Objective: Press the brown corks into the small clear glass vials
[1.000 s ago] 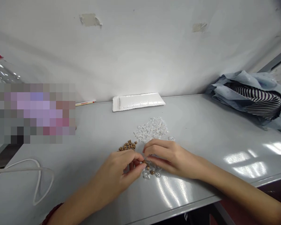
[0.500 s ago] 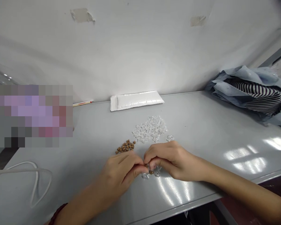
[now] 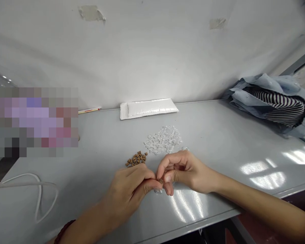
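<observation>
Your left hand [image 3: 132, 184] stays pinched on a brown bit [image 3: 161, 182]; your right hand's [image 3: 189, 172] fingers have parted wider alongside (contact unclear).

Dark red band, left wrist [image 3: 64, 231].

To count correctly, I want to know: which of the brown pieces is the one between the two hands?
The brown piece at the fingertips of the left hand and right hand; the others in view lie loosely grouped on the table.
</observation>
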`<state>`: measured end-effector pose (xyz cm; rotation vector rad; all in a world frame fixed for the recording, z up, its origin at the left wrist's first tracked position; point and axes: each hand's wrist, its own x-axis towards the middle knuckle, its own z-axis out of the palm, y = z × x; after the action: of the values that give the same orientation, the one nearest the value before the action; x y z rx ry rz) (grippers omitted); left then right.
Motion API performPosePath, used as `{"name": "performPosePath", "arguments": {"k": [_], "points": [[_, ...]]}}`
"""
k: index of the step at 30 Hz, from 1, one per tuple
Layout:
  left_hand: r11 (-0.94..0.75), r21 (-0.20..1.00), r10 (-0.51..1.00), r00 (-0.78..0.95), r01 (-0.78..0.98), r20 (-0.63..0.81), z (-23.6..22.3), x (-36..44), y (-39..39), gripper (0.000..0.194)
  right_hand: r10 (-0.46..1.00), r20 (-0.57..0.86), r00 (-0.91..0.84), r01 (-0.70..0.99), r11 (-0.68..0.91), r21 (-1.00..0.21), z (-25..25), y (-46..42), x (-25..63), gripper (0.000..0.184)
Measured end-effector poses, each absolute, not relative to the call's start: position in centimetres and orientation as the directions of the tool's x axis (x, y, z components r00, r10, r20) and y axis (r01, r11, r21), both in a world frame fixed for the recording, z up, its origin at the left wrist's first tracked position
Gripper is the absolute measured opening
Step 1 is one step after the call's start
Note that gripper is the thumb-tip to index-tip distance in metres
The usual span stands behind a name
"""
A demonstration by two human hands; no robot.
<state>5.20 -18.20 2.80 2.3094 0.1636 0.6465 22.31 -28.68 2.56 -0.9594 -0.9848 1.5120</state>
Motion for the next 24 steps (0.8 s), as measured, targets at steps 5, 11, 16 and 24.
{"name": "performPosePath", "arguments": {"k": [5,11,16,24], "points": [[-0.807,0.588,0.280,0.848,-0.046,0.451,2.2,5.3,-18.0,0.036,0.992,-0.084,-0.091,-0.296,-0.107,-0.949,2.6,-28.7,22.2,0.007],[-0.704,0.706,0.338,0.910,0.076,0.239,2.5,5.5,-17.8,0.035,0.994,-0.063,-0.085,-0.239,-0.081,-0.968,2.6,-28.7,22.1,0.008],[-0.564,0.764,0.547,0.835,0.312,0.062,3.4,5.6,-17.7,0.033,0.999,0.011,-0.039,0.043,0.012,-0.999,3.1,-28.4,22.9,0.012],[-0.612,0.605,0.565,0.817,0.510,-0.116,4.3,4.6,-14.7,0.030,0.980,0.186,-0.066,0.806,0.162,-0.569,3.7,-28.3,26.1,0.024]]}}
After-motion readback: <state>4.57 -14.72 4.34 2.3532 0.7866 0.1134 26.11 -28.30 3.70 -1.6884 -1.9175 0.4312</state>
